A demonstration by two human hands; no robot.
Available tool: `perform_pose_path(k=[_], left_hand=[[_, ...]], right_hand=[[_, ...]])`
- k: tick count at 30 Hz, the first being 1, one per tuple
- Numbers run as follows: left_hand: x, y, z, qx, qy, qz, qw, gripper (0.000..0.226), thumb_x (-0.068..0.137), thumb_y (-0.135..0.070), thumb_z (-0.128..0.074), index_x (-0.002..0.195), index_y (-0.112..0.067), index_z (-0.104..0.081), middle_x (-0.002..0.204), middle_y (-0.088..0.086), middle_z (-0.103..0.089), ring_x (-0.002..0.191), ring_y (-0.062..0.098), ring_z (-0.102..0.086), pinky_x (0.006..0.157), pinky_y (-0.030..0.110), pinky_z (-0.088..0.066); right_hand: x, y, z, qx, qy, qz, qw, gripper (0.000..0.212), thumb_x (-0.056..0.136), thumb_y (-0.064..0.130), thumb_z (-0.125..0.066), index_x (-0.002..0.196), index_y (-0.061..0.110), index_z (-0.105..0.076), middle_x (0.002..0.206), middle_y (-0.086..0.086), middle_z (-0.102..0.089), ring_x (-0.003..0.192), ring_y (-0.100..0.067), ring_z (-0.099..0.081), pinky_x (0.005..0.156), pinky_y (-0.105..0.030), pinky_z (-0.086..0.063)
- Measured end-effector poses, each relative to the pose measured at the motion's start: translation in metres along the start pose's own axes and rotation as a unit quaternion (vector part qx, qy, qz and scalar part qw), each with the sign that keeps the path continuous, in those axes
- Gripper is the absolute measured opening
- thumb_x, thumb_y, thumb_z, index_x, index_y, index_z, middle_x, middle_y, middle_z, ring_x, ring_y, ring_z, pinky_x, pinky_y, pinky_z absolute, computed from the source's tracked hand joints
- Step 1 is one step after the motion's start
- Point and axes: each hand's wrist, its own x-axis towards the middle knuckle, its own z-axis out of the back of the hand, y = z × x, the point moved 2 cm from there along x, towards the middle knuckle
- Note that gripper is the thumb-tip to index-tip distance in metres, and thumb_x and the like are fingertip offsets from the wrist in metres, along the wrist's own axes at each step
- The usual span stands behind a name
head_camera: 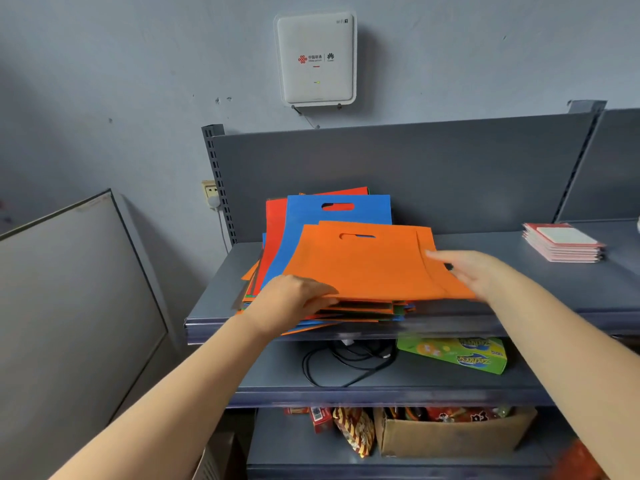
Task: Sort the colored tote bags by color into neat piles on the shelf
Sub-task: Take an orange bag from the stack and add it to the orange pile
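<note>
A mixed stack of flat tote bags [346, 311] lies on the left part of the top shelf [519, 299]. An orange bag [363, 265] is on top, with a blue bag [311, 216] and a red bag [275, 223] showing beneath it. My left hand [294, 299] grips the front left edge of the orange bag, fingers tucked under it. My right hand [464, 268] holds the bag's right edge, fingers stretched over the top. More orange, blue and green edges show lower in the stack.
A pile of pink-edged booklets [562, 242] sits at the shelf's right. The shelf below holds black cables [346, 362] and a green box [457, 355]. A cardboard box of snacks [450, 434] is lower down. A grey panel [79, 306] leans at left; a router [317, 57] hangs on the wall.
</note>
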Motion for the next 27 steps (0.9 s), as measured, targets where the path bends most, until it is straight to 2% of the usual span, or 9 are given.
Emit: perform_pose_path(k=[2,5,7,10,13,15,18,23,27], left_hand=[[-0.006,-0.01,-0.001,-0.008,0.023,-0.038,0.999,0.027,0.093,-0.025,-0.058,0.112,-0.01,-0.07,0.104,0.008,-0.072,0.093,0.028,-0.068,0.078,0.035,-0.052],[-0.008,-0.019,-0.001,-0.008,0.03,-0.078,0.996,0.037,0.092,-0.033,-0.057,0.115,-0.007,-0.068,0.111,0.01,-0.07,0.098,0.028,-0.068,0.083,0.036,-0.054],[-0.009,-0.021,-0.002,-0.009,0.076,-0.06,0.995,0.061,0.091,-0.056,-0.042,0.125,-0.01,-0.062,0.124,0.008,-0.064,0.113,0.025,-0.061,0.093,0.036,-0.049],[-0.014,-0.009,-0.003,-0.026,0.065,0.014,0.997,0.08,0.084,-0.071,-0.025,0.131,-0.015,-0.056,0.129,0.003,-0.06,0.123,0.021,-0.052,0.099,0.03,-0.041],[-0.018,0.018,-0.006,-0.081,0.002,0.17,0.982,0.053,0.092,-0.053,-0.047,0.131,-0.018,-0.054,0.134,-0.003,-0.055,0.123,0.015,-0.048,0.098,0.025,-0.036],[-0.023,0.031,-0.008,-0.13,-0.016,0.245,0.961,0.043,0.092,-0.036,-0.057,0.131,-0.019,-0.052,0.135,-0.004,-0.053,0.123,0.013,-0.048,0.095,0.024,-0.037],[-0.033,0.04,-0.003,-0.207,-0.063,0.318,0.923,0.044,0.09,-0.03,-0.061,0.132,-0.019,-0.051,0.136,-0.005,-0.052,0.123,0.01,-0.047,0.09,0.02,-0.035],[-0.05,0.028,0.021,-0.392,-0.156,0.414,0.807,0.053,0.092,-0.023,-0.061,0.139,-0.011,-0.039,0.126,-0.002,-0.052,0.097,0.005,-0.057,0.074,0.015,-0.045],[-0.08,0.012,0.048,-0.432,-0.233,0.452,0.745,0.05,0.092,-0.007,-0.059,0.138,-0.004,-0.039,0.113,0.005,-0.062,0.091,0.018,-0.059,0.072,0.027,-0.045]], right_hand=[[-0.003,-0.009,-0.007,-0.068,-0.005,-0.001,0.998,0.057,0.084,0.024,-0.069,0.133,0.003,-0.051,0.13,-0.016,-0.056,0.118,-0.032,-0.054,0.098,-0.039,-0.042],[-0.012,-0.02,-0.019,-0.055,0.017,-0.006,0.998,0.039,0.085,0.011,-0.068,0.12,0.001,-0.057,0.103,-0.018,-0.065,0.091,-0.032,-0.062,0.076,-0.044,-0.051],[-0.015,-0.026,-0.021,-0.074,0.007,0.015,0.997,0.029,0.087,0.002,-0.064,0.115,0.001,-0.059,0.097,-0.017,-0.064,0.088,-0.031,-0.062,0.075,-0.044,-0.05],[-0.019,-0.028,-0.018,-0.141,-0.045,0.101,0.984,0.022,0.088,-0.002,-0.06,0.109,0.007,-0.06,0.103,-0.015,-0.064,0.094,-0.032,-0.061,0.085,-0.042,-0.049],[-0.024,-0.025,-0.012,-0.165,-0.094,0.202,0.961,0.022,0.091,0.002,-0.056,0.109,0.015,-0.058,0.096,-0.006,-0.063,0.086,-0.024,-0.06,0.071,-0.033,-0.048],[-0.028,-0.022,-0.011,-0.143,-0.101,0.266,0.948,0.023,0.093,0.005,-0.054,0.104,0.024,-0.059,0.096,0.0,-0.064,0.085,-0.018,-0.061,0.07,-0.031,-0.048],[-0.036,-0.023,-0.013,-0.07,-0.073,0.32,0.942,0.025,0.095,0.011,-0.055,0.095,0.035,-0.061,0.095,0.008,-0.068,0.086,-0.012,-0.065,0.07,-0.032,-0.051],[-0.042,-0.018,-0.035,0.041,0.048,0.305,0.95,0.022,0.094,0.014,-0.057,0.104,0.032,-0.064,0.098,0.005,-0.073,0.087,-0.013,-0.07,0.068,-0.029,-0.053],[-0.048,-0.006,-0.07,0.073,0.164,0.289,0.94,0.021,0.095,0.014,-0.055,0.108,0.028,-0.064,0.095,0.003,-0.074,0.084,-0.014,-0.071,0.062,-0.024,-0.055]])
